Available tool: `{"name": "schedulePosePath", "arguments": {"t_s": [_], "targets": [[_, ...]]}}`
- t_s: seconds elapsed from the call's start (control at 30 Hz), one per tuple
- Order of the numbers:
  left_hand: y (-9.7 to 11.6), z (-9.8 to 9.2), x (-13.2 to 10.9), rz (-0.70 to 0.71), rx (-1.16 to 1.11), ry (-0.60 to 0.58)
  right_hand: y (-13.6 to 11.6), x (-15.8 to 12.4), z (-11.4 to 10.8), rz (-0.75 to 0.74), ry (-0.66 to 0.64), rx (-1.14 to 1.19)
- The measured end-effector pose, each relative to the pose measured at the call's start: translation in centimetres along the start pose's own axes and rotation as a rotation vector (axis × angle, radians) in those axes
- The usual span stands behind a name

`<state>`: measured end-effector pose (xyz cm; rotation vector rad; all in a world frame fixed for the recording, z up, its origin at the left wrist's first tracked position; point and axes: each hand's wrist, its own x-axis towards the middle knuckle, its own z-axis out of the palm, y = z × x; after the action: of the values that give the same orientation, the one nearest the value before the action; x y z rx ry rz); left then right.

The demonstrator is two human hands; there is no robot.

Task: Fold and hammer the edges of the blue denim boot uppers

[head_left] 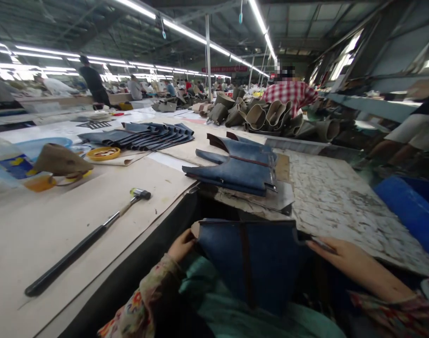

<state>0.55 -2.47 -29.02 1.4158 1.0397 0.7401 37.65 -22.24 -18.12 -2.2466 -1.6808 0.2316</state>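
Observation:
A dark blue leather panel [270,263] with a brown strip down its middle hangs above my lap. My left hand [182,244] pinches its upper left corner, where a pale tan edge shows. At the upper right corner my right hand [341,256] is closed, with a thin dark piece between thumb and fingers that joins the panel's edge. Whether this is part of the panel I cannot tell. Just beyond, similar blue leather pieces [235,164] lie stacked at the table's edge. A hammer [90,244] with a black handle rests on the table to the left.
More blue pieces [144,136] lie fanned out farther back. A yellow dish [103,153] and a brown cloth-like piece [62,161] are at the left. Olive rolled pieces [260,115] are heaped near a person in a checked shirt [288,94]. A blue bin [408,202] stands right.

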Motion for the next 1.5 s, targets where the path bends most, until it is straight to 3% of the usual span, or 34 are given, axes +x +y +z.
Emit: {"name": "schedulePosePath", "arguments": {"t_s": [0.07,0.17,0.23,0.33,0.47,0.6,0.7,1.0,1.13,1.3,1.5], "targets": [[1.3,-1.3,0.1,0.062,0.044,0.094,1.6,-1.4,1.3,-0.023,0.003,0.111],[3.7,-1.2,-0.3,0.223,0.182,0.205,1.6,-2.5,2.4,-0.073,0.235,0.182],[5.4,0.7,-0.8,0.428,0.357,0.180,0.6,-2.5,2.9,-0.144,0.346,0.180],[7.5,5.1,-1.8,0.737,0.604,0.033,-0.9,-2.3,4.1,-0.245,0.374,0.163],[8.5,10.2,-2.9,0.953,0.732,-0.100,-0.9,-3.9,7.2,-0.237,0.405,0.188],[7.5,12.8,-3.4,0.984,0.836,-0.167,-0.4,-6.6,10.1,-0.209,0.387,0.229],[6.5,13.8,-3.4,0.991,0.918,-0.217,-0.4,-7.6,10.9,-0.185,0.388,0.250],[4.9,13.3,-3.1,1.127,1.086,-0.180,-0.5,-7.3,10.9,-0.165,0.408,0.281],[5.0,13.3,-3.4,1.149,1.041,-0.150,-0.6,-7.5,11.0,-0.154,0.406,0.288],[6.3,14.7,-3.9,1.014,1.073,-0.122,-0.9,-7.6,10.5,-0.135,0.372,0.263],[6.8,17.3,-4.0,1.016,1.190,-0.280,-1.2,-8.1,10.1,-0.124,0.351,0.236]]}}
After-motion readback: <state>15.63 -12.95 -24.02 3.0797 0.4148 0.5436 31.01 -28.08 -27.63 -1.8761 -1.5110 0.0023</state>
